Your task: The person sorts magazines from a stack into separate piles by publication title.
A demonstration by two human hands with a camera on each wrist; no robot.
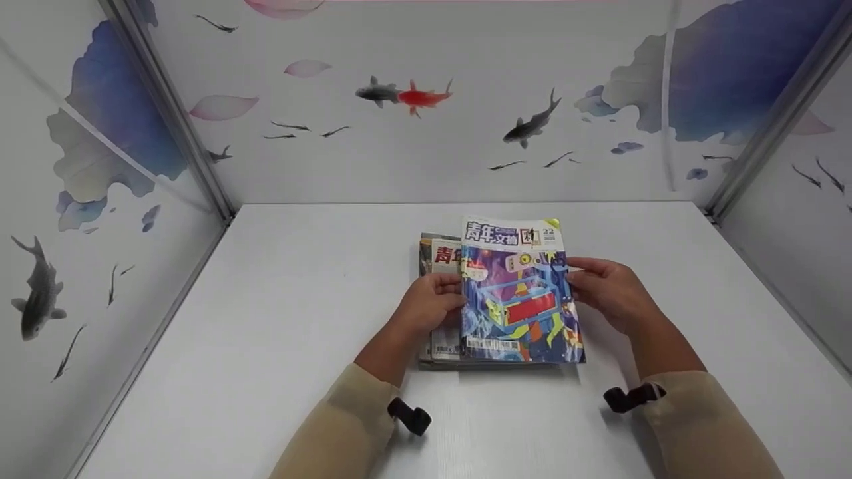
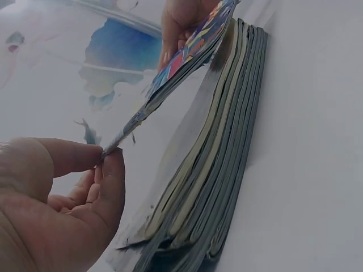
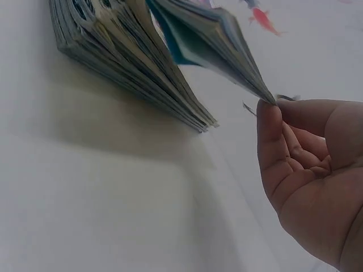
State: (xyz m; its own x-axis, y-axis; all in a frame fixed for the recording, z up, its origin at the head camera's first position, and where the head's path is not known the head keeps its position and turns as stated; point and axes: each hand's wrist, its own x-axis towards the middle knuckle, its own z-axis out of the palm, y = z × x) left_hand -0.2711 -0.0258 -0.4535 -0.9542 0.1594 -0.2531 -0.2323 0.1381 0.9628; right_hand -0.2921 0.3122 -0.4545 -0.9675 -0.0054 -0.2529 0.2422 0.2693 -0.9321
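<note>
A magazine (image 1: 519, 299) with a colourful purple and blue cover is held up between both hands. My left hand (image 1: 432, 303) pinches its left edge between thumb and fingers; the left wrist view shows this grip closely. On the opposite edge, my right hand (image 1: 609, 293) pinches it likewise, with the page edges fanned a little in the right wrist view. Below lies a thick stack of magazines (image 2: 227, 141), its top cover partly hidden by the held one. A gap shows between the raised magazine and the stack in both wrist views.
The stack rests on a white table (image 1: 299, 319). White panels printed with fish and lotus leaves enclose it at the back (image 1: 466, 166) and both sides. Each sleeve carries a small black wrist camera, one at the left (image 1: 409, 416) and one at the right (image 1: 632, 397).
</note>
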